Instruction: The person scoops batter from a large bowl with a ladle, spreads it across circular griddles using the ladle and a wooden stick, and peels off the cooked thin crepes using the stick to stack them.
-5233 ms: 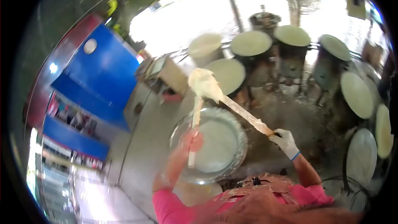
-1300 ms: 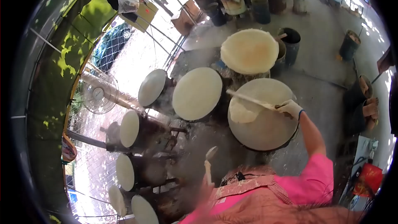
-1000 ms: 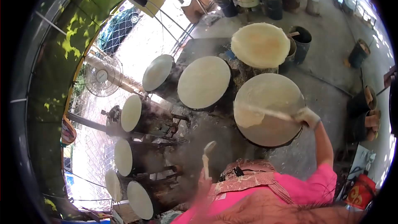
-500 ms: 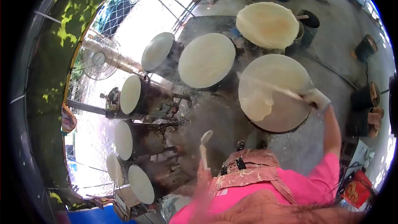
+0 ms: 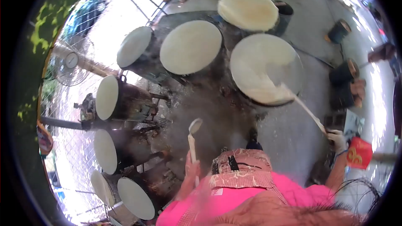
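Observation:
My left hand [image 5: 192, 168], bare, is closed round the light handle of a ladle [image 5: 194, 126], whose bowl points up and away from me. My right hand [image 5: 336, 140], in a white glove, grips the end of a long pale stick [image 5: 309, 113]. The stick's far end touches the near right part of a large round griddle [image 5: 289, 73]. Pale batter [image 5: 247, 65] covers the griddle's left side and near edge in an uneven layer, with a greyer area at the right.
Beyond the griddle lies a round pale sheet [image 5: 248, 11]. Several round pale-topped drums, one of them [image 5: 190, 47] close by, curve along the left. A fan [image 5: 71, 60] stands at far left. Dark buckets [image 5: 344, 72] and a red bag [image 5: 359, 152] are at the right.
My right hand has moved right and toward me, and the stick now slants from the griddle's near edge. The batter has spread over more of the griddle. My left hand still holds the ladle.

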`<state>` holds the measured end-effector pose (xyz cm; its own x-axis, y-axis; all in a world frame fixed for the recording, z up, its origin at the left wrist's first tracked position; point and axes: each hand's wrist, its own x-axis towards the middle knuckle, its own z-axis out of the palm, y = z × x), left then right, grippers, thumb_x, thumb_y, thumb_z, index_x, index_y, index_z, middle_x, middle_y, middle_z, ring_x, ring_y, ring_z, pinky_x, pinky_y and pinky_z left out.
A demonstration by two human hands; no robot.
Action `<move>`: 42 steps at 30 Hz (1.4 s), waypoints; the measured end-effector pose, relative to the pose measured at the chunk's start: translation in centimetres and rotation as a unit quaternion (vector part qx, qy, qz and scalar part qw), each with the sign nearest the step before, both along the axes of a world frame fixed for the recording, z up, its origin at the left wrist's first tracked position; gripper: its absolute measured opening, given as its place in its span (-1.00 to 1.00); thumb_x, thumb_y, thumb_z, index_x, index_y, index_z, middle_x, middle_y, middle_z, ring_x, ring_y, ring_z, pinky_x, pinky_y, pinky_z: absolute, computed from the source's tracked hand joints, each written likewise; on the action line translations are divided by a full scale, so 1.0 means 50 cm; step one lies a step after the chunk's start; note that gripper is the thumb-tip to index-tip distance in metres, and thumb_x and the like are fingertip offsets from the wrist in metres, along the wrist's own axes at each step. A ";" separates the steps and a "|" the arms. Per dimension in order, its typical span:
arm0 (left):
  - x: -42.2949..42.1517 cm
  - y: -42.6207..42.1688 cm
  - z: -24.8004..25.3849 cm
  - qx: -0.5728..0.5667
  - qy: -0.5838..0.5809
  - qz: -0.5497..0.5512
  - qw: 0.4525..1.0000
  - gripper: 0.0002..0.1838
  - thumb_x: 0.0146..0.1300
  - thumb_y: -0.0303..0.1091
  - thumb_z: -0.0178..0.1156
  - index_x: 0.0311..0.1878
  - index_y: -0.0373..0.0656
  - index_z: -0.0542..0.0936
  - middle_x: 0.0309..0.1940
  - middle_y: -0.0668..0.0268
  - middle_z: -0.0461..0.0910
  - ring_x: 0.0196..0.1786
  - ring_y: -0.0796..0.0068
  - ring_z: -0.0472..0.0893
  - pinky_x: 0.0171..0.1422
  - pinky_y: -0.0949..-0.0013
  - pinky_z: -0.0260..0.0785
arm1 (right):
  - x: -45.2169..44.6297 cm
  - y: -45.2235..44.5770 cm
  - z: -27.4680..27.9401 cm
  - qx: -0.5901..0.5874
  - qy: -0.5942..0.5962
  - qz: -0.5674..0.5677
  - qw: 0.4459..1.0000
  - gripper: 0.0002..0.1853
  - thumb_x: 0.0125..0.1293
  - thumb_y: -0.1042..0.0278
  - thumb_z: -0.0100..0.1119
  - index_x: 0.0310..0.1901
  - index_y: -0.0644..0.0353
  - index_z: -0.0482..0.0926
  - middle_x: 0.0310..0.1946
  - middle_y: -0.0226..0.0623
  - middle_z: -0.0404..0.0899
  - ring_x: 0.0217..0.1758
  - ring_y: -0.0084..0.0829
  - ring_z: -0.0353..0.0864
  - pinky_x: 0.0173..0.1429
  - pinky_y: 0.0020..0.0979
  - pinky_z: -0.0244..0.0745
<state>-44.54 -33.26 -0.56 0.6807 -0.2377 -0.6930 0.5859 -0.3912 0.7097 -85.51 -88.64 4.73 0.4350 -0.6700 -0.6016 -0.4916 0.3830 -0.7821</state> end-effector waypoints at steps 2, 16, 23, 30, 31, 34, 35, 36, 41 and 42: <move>0.018 0.026 -0.003 -0.008 0.029 -0.011 0.999 -0.21 0.22 -0.56 0.01 0.46 0.22 -0.03 -0.67 0.41 0.27 -0.74 0.62 0.25 -0.74 0.48 0.12 | 0.139 0.243 0.009 -0.089 0.084 -0.095 0.988 -0.77 0.20 0.33 0.16 -0.15 0.22 0.66 -0.65 -0.54 0.42 -0.68 -0.69 0.32 -0.63 -0.56 0.14; 0.035 0.186 0.127 -0.552 0.365 -0.049 0.748 -0.35 0.41 -0.37 -0.06 0.45 0.45 -0.01 -0.46 0.33 0.28 -0.71 0.67 0.21 -0.75 0.61 0.17 | 0.438 0.545 -0.088 -0.429 0.229 -0.071 0.871 -0.73 0.29 0.10 0.03 -0.19 0.04 0.66 -0.40 -0.04 0.63 -0.27 -0.01 0.62 -0.18 -0.09 0.49; -0.005 0.201 0.103 -0.615 0.389 -0.025 0.686 -0.36 0.41 -0.34 -0.03 0.46 0.35 0.00 -0.43 0.32 0.26 -0.56 0.60 0.27 -0.63 0.59 0.26 | 0.488 0.501 -0.147 -0.428 0.198 0.019 0.882 -0.66 0.26 -0.04 0.05 -0.16 -0.04 0.67 -0.31 -0.07 0.63 -0.16 0.02 0.61 -0.07 -0.10 0.49; -0.024 0.196 0.026 -0.569 0.468 -0.022 0.675 -0.80 0.41 -0.16 -0.03 -0.20 -0.09 0.40 -0.70 0.41 0.24 -0.66 0.62 0.28 -0.53 0.58 0.25 | 0.547 0.407 -0.209 -0.493 0.103 -0.079 0.860 -0.67 0.26 -0.04 0.02 -0.17 -0.06 0.68 -0.33 -0.09 0.63 -0.19 0.02 0.61 -0.08 -0.10 0.49; -0.019 0.173 0.032 -0.571 0.494 -0.047 0.654 -0.76 0.41 -0.14 -0.04 -0.29 -0.09 0.37 -0.74 0.43 0.22 -0.67 0.62 0.28 -0.53 0.58 0.24 | 0.542 0.409 -0.197 -0.491 0.119 -0.037 0.862 -0.67 0.26 -0.03 0.03 -0.19 -0.04 0.67 -0.33 -0.09 0.63 -0.20 0.02 0.61 -0.09 -0.09 0.49; 0.007 0.156 0.020 -0.562 0.490 -0.100 0.658 -0.72 0.42 -0.13 -0.05 -0.34 -0.11 0.36 -0.75 0.43 0.21 -0.68 0.63 0.28 -0.55 0.57 0.24 | 0.450 0.454 -0.156 -0.445 0.166 -0.003 0.880 -0.69 0.25 0.00 0.06 -0.25 0.00 0.66 -0.35 -0.08 0.62 -0.21 0.02 0.61 -0.13 -0.07 0.49; 0.009 0.158 0.016 -0.549 0.461 -0.087 0.692 -0.70 0.41 -0.12 -0.05 -0.38 -0.10 0.34 -0.76 0.43 0.21 -0.69 0.63 0.28 -0.55 0.57 0.24 | 0.408 0.405 -0.176 -0.448 0.197 -0.002 0.872 -0.70 0.23 0.00 0.06 -0.26 0.00 0.66 -0.34 -0.07 0.62 -0.19 -0.02 0.61 -0.12 -0.07 0.49; 0.007 0.153 0.016 -0.552 0.467 -0.084 0.686 -0.77 0.42 -0.14 -0.06 -0.26 -0.09 0.36 -0.73 0.42 0.23 -0.69 0.64 0.27 -0.57 0.57 0.23 | 0.386 0.365 -0.158 -0.447 0.209 -0.021 0.870 -0.71 0.23 0.01 0.07 -0.27 -0.01 0.66 -0.34 -0.08 0.62 -0.20 -0.04 0.62 -0.11 -0.08 0.49; 0.008 0.119 -0.047 -0.563 0.544 -0.087 0.616 -0.59 0.46 -0.24 -0.11 0.33 0.22 0.18 -0.59 0.37 0.26 -0.71 0.66 0.24 -0.66 0.60 0.16 | 0.460 0.318 -0.138 -0.488 0.155 -0.047 0.858 -0.74 0.23 0.03 0.09 -0.36 -0.01 0.65 -0.37 -0.09 0.63 -0.24 -0.07 0.64 -0.14 -0.10 0.51; 0.008 0.113 -0.054 -0.555 0.558 -0.077 0.612 -0.48 0.46 -0.27 -0.12 0.44 0.32 0.10 -0.57 0.37 0.26 -0.71 0.66 0.23 -0.68 0.60 0.13 | 0.444 0.361 -0.140 -0.489 0.169 0.049 0.854 -0.74 0.23 0.03 0.09 -0.35 -0.01 0.66 -0.36 -0.10 0.63 -0.24 -0.07 0.64 -0.14 -0.10 0.50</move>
<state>-44.16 -27.61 -3.25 -0.1603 -0.9853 -0.0595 0.9648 -0.1436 -0.2203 -63.33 -70.61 -2.29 0.4291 -0.8948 0.1233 -0.7455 -0.4280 -0.5110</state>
